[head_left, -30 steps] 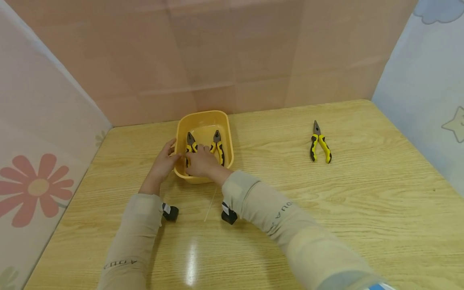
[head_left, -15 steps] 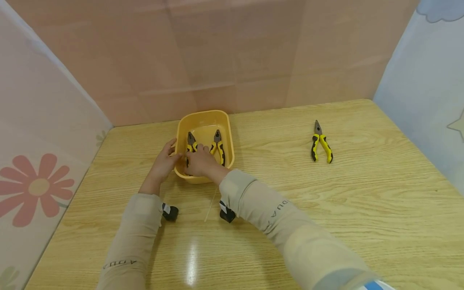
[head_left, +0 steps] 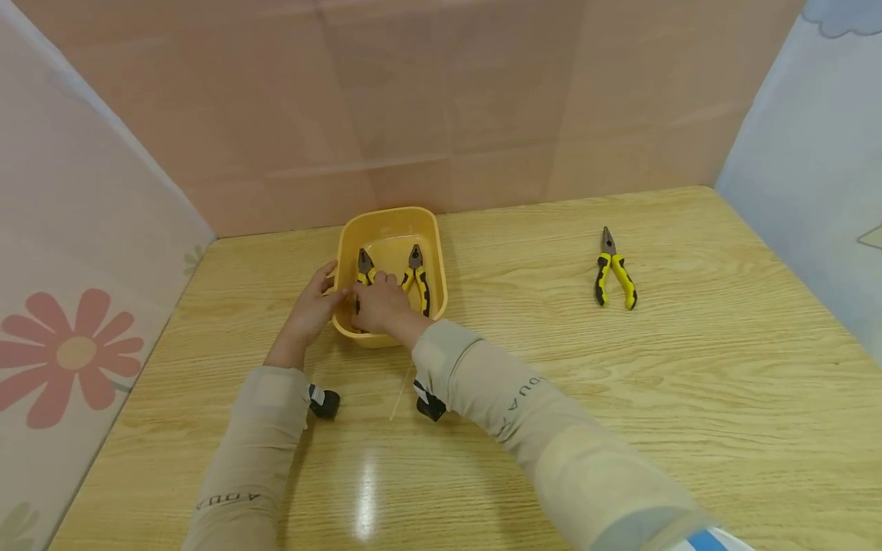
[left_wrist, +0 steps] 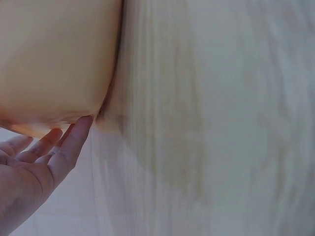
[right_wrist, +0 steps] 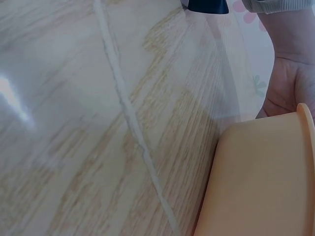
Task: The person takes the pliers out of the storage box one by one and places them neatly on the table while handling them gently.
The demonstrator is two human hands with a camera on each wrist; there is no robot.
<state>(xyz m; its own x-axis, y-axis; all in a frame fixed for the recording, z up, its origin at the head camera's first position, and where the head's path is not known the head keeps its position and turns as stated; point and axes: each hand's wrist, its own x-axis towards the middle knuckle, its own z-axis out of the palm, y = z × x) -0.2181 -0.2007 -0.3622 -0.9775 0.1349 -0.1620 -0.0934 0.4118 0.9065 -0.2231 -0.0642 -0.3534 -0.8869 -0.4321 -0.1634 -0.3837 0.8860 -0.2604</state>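
A yellow plastic bin [head_left: 442,268] stands near the table's back edge. Two pairs of pliers with yellow and black handles lie in it, the left pliers [head_left: 365,263] and the right pliers [head_left: 416,259]. My left hand [head_left: 308,312] holds the bin's left side, thumb over the rim; the left wrist view shows its fingers [left_wrist: 69,147] against the outer wall. My right hand [head_left: 383,308] reaches over the front rim and grips the handles of the left pliers, covering most of them. In the right wrist view the bin's outer wall [right_wrist: 261,172] hides the right hand.
Long-nose pliers [head_left: 609,264] with spread handles lie on the wooden table [head_left: 689,367] to the right. A thin pale strip [head_left: 402,394] runs along the table before the bin. A pink-brown wall covering [head_left: 482,99] rises behind; patterned panels flank both sides.
The head view has shifted slightly, so the scene sits a little differently in frame. Both hands keep their places at the bin.
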